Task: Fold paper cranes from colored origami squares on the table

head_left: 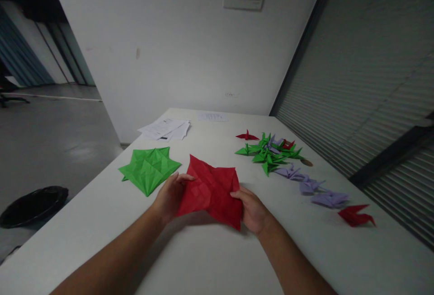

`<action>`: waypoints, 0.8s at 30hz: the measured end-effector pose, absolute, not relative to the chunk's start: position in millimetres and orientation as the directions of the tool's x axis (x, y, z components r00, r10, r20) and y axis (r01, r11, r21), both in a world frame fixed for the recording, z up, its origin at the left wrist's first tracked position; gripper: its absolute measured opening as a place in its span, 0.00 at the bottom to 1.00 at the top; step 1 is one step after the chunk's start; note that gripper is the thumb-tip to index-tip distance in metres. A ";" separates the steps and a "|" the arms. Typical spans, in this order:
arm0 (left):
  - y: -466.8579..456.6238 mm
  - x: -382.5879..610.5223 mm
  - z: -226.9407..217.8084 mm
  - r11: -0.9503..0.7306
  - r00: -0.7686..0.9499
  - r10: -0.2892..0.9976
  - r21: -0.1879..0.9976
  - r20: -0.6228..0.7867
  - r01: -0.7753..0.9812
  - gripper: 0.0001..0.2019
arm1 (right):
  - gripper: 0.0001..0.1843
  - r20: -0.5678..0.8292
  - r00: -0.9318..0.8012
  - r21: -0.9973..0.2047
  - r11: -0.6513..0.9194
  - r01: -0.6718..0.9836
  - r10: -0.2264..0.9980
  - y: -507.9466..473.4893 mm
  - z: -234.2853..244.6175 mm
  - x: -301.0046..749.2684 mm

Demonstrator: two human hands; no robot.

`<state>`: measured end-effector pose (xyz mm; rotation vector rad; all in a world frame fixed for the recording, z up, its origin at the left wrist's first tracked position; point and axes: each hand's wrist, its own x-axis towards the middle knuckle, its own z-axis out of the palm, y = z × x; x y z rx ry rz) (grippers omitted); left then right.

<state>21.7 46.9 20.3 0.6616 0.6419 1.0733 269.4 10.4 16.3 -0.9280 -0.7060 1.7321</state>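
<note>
A creased red paper sheet (212, 191) is held just above the white table (203, 259) in front of me. My left hand (169, 197) grips its left edge, thumb on top and fingers underneath. My right hand (252, 209) pinches its right edge near the lower corner. To the left of the red sheet lies a stack of creased green paper squares (149, 168), flat on the table and apart from my hands.
Folded paper cranes lie at the right: a green and purple pile (271, 152), a red crane (247, 136), several purple ones (312, 186), another red crane (356, 216). White printed sheets (166, 129) rest at the far edge. A black bin (34, 204) stands on the floor, left.
</note>
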 end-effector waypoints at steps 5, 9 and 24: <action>62.3 20.9 -3.2 0.125 0.193 0.976 0.987 -0.104 -0.099 0.12 | 0.16 -0.354 -0.196 -0.925 -0.374 -0.074 0.914 18.3 10.0 284.5; 66.0 16.1 -16.1 -0.173 0.217 0.973 0.857 0.073 0.486 0.13 | 0.05 -0.419 -0.079 -0.862 -0.369 0.347 0.905 24.0 -0.4 284.8; 38.9 37.0 -38.7 -0.723 0.712 0.690 0.181 0.128 0.667 0.38 | 0.25 0.306 -0.170 -0.299 0.264 0.917 0.937 16.1 -1.6 267.3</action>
